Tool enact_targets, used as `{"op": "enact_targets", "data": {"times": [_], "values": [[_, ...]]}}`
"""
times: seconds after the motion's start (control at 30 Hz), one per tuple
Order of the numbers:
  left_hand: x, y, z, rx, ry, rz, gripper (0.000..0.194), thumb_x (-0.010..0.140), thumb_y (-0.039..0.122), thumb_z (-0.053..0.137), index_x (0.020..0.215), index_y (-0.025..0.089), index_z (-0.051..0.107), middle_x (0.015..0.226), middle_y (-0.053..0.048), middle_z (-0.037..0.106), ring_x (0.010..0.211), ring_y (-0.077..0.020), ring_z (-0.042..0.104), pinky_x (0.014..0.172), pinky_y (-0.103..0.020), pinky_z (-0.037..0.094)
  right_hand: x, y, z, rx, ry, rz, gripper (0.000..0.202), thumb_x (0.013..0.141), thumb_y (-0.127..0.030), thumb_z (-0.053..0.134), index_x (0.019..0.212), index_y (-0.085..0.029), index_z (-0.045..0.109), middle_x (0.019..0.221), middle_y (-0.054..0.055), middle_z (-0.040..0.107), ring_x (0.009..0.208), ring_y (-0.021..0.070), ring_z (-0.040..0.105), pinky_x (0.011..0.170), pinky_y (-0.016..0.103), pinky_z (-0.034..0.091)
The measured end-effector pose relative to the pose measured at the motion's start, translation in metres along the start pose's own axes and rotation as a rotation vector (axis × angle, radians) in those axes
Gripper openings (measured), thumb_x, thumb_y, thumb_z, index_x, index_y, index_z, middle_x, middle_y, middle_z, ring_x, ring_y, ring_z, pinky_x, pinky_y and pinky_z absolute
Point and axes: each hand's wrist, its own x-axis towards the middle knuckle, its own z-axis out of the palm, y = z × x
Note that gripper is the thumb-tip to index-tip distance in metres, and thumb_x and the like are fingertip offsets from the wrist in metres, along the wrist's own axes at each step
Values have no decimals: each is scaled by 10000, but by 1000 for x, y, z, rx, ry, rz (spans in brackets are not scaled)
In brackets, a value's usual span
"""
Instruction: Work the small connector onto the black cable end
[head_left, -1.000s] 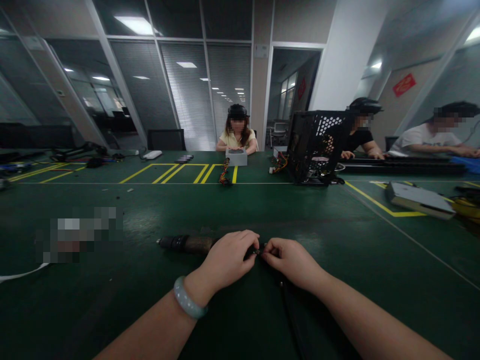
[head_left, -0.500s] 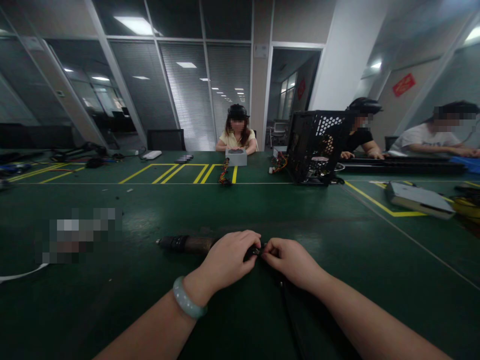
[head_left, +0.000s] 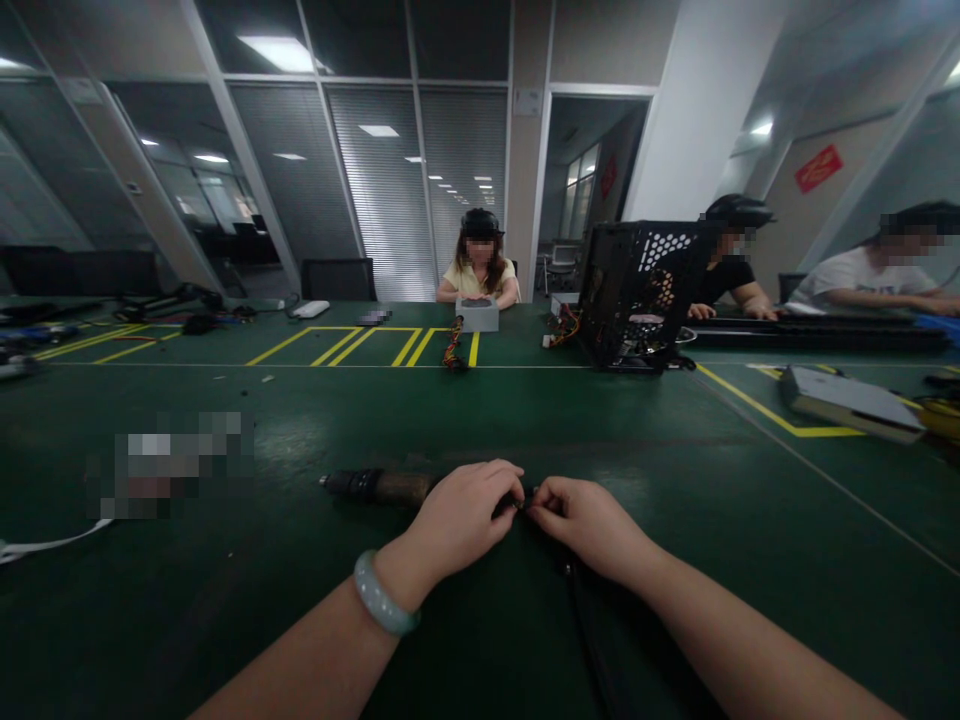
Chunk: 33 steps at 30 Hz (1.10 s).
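A dark electric screwdriver (head_left: 401, 489) with a brownish grip lies sideways on the green tabletop, its bit end to the left. My left hand (head_left: 469, 520) curls over its rear end, thumb and fingers closed; the palm hides that part. Just to the right, my right hand (head_left: 581, 515) pinches a small dark end piece between thumb and forefinger. From beneath that hand a black cable (head_left: 581, 620) runs towards me. The fingertips of both hands almost meet, and the fingers cover most of the small parts between them. A pale green bangle (head_left: 381, 595) circles my left wrist.
A black computer case (head_left: 637, 295) stands at the back right. A grey power supply (head_left: 478, 317) with bundled wires sits before a person opposite. Further right lies a flat silver box (head_left: 851, 402). Two more people sit at the right. A pixelated item (head_left: 169, 460) lies left.
My hands keep nearly the same hold, with a slight shift of the fingertips at the small parts. The whole view has shifted slightly, so things appear further right.
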Motion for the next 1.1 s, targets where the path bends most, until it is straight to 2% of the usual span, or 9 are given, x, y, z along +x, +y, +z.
{"op": "enact_targets", "data": {"times": [0.37, 0.5, 0.73, 0.93, 1.1], "values": [[1, 1, 0, -3, -4, -2, 206, 820, 154, 600, 1014, 219, 575, 1123, -36, 634, 1042, -224, 603, 924, -394, 479, 2, 1, 1, -10, 1, 7, 157, 872, -316, 569, 838, -205, 674, 741, -16, 686, 649, 130, 600, 574, 229, 356], [1, 3, -2, 0, -8, -10, 159, 829, 167, 592, 982, 210, 574, 1078, -42, 637, 1030, -227, 606, 913, -388, 480, 2, 1, 2, -18, 4, 9, 157, 874, -317, 566, 831, -205, 668, 738, -14, 685, 645, 131, 598, 571, 229, 356], [0, 1, -2, -3, -12, 1, 137, 843, 151, 577, 961, 220, 586, 1159, -34, 624, 1089, -220, 583, 962, -401, 459, 1, 2, 2, -1, 9, -4, 155, 875, -324, 565, 836, -215, 669, 759, -16, 692, 655, 132, 599, 577, 231, 360], [0, 4, -4, -19, -2, -29, 226, 822, 144, 591, 1026, 229, 542, 1134, -22, 616, 1041, -224, 595, 905, -383, 482, 1, 1, 1, 9, -2, 10, 165, 873, -332, 564, 833, -211, 670, 745, -12, 684, 654, 138, 602, 570, 240, 356], [-2, 6, -6, -12, 18, -53, 182, 844, 148, 577, 996, 235, 525, 1151, -4, 602, 1043, -214, 591, 905, -382, 479, 2, 2, 1, 21, -2, 6, 159, 873, -325, 563, 836, -210, 666, 739, -12, 682, 650, 144, 604, 559, 248, 362]]}}
